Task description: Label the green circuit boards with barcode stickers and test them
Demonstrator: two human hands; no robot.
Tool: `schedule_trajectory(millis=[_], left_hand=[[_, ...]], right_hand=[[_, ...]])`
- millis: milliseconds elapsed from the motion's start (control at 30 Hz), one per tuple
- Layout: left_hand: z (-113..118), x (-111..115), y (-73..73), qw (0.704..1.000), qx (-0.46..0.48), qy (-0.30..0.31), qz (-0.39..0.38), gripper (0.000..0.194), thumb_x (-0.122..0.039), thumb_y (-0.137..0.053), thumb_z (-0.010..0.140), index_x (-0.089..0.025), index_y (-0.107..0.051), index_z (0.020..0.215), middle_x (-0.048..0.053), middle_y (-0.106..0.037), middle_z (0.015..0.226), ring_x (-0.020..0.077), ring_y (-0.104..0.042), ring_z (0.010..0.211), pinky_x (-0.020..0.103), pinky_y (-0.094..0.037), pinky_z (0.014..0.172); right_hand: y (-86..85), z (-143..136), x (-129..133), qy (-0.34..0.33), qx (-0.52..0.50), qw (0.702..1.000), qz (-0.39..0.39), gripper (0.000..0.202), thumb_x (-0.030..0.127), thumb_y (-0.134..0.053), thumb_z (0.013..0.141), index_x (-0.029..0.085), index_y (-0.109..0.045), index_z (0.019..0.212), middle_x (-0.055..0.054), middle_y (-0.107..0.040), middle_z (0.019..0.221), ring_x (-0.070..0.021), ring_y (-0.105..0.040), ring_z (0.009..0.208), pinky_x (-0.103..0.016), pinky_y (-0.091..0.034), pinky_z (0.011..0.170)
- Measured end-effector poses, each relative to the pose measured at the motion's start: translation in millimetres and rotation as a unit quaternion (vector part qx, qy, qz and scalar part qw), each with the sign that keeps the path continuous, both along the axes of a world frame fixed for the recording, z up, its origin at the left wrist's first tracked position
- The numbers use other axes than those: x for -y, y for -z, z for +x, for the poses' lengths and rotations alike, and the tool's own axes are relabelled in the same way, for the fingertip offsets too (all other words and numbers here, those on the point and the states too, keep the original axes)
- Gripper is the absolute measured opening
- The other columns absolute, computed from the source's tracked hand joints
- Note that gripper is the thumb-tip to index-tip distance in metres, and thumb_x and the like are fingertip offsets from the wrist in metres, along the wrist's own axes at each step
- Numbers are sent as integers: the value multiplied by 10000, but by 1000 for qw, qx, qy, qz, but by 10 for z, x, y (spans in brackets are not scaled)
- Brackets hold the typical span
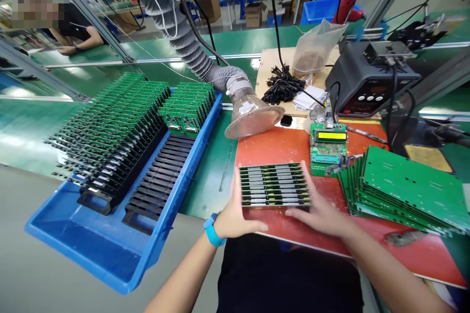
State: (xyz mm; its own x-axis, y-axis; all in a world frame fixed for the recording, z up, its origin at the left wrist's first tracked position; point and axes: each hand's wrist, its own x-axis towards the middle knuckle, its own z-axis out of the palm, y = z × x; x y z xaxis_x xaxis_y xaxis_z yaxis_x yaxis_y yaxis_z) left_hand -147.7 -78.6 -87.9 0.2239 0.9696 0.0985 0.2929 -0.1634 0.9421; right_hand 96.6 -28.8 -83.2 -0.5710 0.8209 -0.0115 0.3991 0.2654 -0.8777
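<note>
Between my two hands is a stack of circuit boards, their edges lined up in rows with pale strips and yellowish parts showing between them. My left hand, below a blue wristband, presses on the stack's left side with the thumb stretched out along the front. On the right side, my right hand grips the same stack, its thumb near the front corner. The stack is over a red mat. To the right of it lies a pile of larger green circuit boards, fanned unevenly.
A blue tray at left carries green boards upright in black slotted racks. A fume extraction hood hangs behind the mat. Further back are a board with a lit display, black cables and a soldering station.
</note>
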Motion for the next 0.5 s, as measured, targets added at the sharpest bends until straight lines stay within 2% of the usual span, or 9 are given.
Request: schedule_trajectory(millis=[67,133,200,267,333,367,433,500], left_hand=[[-19,-1,105,997,-79,-16,12,1199,-512,-672,740,-211,270,1417,172,9,1558,338,-36,1421,560,-111,1131],[-21,-30,143,990,-129,-29,44,1141,-429,-678,766,-211,218,1438,183,-25,1554,324,-52,1424,542,-128,1136],[-19,-80,78,985,-152,-36,75,1103,-417,-712,735,-188,76,1471,186,-64,1550,325,-47,1425,525,-118,1145],[-15,-138,-98,985,-151,-40,73,1024,-413,-733,713,-160,-91,1470,185,-156,1536,328,-92,1422,518,-110,1150],[-6,-190,-342,993,-116,-19,8,879,-401,-716,733,-153,-245,1432,167,-300,1493,318,-216,1397,504,-158,1147],[-2,-214,-464,995,-83,10,-53,786,-398,-690,760,-163,-309,1406,150,-385,1453,303,-314,1361,489,-224,1133],[5,-266,-656,975,1,65,-212,619,-405,-619,820,-177,-398,1352,126,-511,1364,285,-494,1239,464,-389,1044],[5,-328,-741,945,43,68,-316,584,-427,-629,805,-172,-459,1303,112,-584,1291,288,-576,1145,449,-461,974]], right_hand=[[42,27,-5,-25,10,1000,16,1058,402,-582,835,255,293,1412,-131,-93,1559,-263,-180,1405,-521,-237,1095],[65,44,-28,-35,22,999,34,1067,414,-585,831,235,290,1415,-150,-106,1554,-275,-187,1403,-528,-248,1090],[35,46,-51,-24,31,998,53,1070,428,-594,820,211,257,1431,-163,-103,1551,-286,-188,1403,-528,-252,1091],[-63,34,-49,10,38,998,56,1092,446,-636,779,186,176,1461,-172,-153,1541,-296,-226,1392,-520,-263,1094],[-207,8,-14,71,43,996,29,1078,479,-685,721,193,17,1488,-159,-287,1501,-302,-337,1345,-502,-323,1072],[-280,-12,9,101,41,994,0,1011,501,-686,711,212,-101,1483,-140,-380,1457,-297,-419,1295,-483,-376,1042],[-402,-68,47,135,25,988,-74,783,547,-651,727,247,-359,1388,-94,-560,1313,-270,-571,1146,-424,-486,938],[-476,-137,57,140,26,982,-124,589,583,-603,752,250,-534,1233,-70,-662,1166,-259,-648,1008,-386,-539,830]])
